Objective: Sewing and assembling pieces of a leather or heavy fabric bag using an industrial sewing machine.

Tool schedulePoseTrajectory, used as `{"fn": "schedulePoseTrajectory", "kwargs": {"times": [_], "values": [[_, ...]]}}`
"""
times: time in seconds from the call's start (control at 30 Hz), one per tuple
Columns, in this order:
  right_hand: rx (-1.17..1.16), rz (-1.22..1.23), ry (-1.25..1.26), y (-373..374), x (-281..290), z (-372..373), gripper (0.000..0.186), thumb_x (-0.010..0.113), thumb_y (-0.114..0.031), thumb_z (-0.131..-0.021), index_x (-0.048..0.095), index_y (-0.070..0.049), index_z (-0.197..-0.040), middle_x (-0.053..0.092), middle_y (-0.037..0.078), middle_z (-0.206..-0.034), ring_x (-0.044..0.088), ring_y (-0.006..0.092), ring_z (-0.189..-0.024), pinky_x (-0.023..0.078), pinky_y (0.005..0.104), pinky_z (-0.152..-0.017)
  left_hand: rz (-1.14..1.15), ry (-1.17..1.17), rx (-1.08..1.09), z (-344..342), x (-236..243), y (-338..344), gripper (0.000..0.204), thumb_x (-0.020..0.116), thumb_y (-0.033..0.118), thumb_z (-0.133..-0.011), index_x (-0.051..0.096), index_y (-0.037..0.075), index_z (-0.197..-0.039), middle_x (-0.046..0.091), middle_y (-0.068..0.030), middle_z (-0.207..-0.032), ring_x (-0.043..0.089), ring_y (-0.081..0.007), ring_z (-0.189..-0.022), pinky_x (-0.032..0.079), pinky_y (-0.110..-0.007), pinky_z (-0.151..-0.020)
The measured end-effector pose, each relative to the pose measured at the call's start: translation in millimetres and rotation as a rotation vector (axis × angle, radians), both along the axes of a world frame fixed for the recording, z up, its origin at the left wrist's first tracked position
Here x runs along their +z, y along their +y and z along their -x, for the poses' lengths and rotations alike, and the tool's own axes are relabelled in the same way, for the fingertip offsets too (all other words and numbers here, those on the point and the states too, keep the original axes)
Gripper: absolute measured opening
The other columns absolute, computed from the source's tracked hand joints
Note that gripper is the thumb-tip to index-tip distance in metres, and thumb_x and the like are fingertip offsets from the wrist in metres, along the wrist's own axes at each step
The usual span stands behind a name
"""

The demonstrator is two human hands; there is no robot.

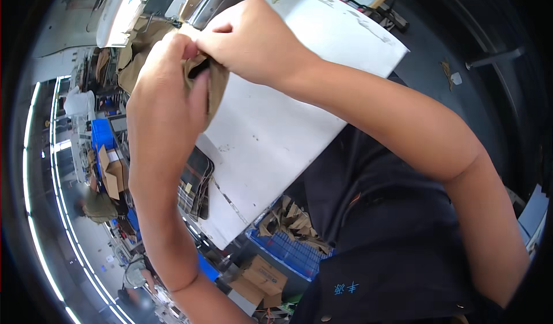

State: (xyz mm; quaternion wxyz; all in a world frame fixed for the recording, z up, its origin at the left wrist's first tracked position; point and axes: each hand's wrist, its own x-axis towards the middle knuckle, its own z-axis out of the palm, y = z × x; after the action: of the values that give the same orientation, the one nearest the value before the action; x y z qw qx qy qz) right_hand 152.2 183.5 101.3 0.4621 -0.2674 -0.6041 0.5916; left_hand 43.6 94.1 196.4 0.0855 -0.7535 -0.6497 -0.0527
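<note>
A tan fabric piece (218, 92) is held up between my two hands above a white tabletop. My left hand (164, 88) is closed on its near left side, with the thumb tucked against a fold. My right hand (253, 43) pinches its upper edge, and the fingertips of both hands almost meet there. More tan material (131, 65) spreads out behind my left hand. A dark gap shows within the fold. The exact shape of the piece is hidden by my fingers.
The white table (276, 134) carries dark flat pieces (199, 180) at its left edge and brown and dark pieces (213, 7) at the far end. Below stand a blue basket (288, 255) of tan scraps and a cardboard box (262, 281). A person (98, 204) is farther left.
</note>
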Motion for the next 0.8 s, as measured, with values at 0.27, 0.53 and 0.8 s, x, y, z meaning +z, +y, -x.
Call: {"fn": "schedulePoseTrajectory", "kwargs": {"times": [0.27, 0.53, 0.8], "values": [[-0.089, 0.043, -0.075, -9, 14, 9, 0.044, 0.052, -0.024, -0.093, 0.064, 0.006, -0.063, 0.064, 0.027, -0.063, 0.066, 0.0412, -0.062, 0.055, 0.048, -0.067, -0.38, -0.093, 0.144, 11, -32, -1, 0.023, 0.058, 0.012, -0.102, 0.07, 0.001, -0.118, 0.072, -0.018, -0.105, 0.07, -0.0386, -0.097, 0.054, -0.045, -0.086], [-0.224, -0.038, -0.315, -20, 27, 22, 0.043, 0.065, -0.023, -0.084, 0.061, 0.007, -0.114, 0.063, 0.028, -0.118, 0.063, 0.043, -0.111, 0.054, 0.048, -0.098, -0.56, 0.198, 0.232, 8, -25, 10, 0.021, 0.058, 0.017, -0.105, 0.068, 0.0, -0.11, 0.066, -0.0162, -0.11, 0.064, -0.0381, -0.1, 0.051, -0.047, -0.085], [0.012, -0.034, -0.102, -23, -5, -21, 0.046, 0.053, -0.005, -0.083, 0.066, 0.007, -0.126, 0.065, 0.029, -0.12, 0.064, 0.0383, -0.11, 0.051, 0.0424, -0.096, -0.428, 0.031, -0.137, 32, -9, 21, 0.013, 0.075, 0.007, -0.095, 0.074, 0.0, -0.106, 0.071, -0.0148, -0.101, 0.07, -0.0317, -0.087, 0.057, -0.041, -0.076]]}}
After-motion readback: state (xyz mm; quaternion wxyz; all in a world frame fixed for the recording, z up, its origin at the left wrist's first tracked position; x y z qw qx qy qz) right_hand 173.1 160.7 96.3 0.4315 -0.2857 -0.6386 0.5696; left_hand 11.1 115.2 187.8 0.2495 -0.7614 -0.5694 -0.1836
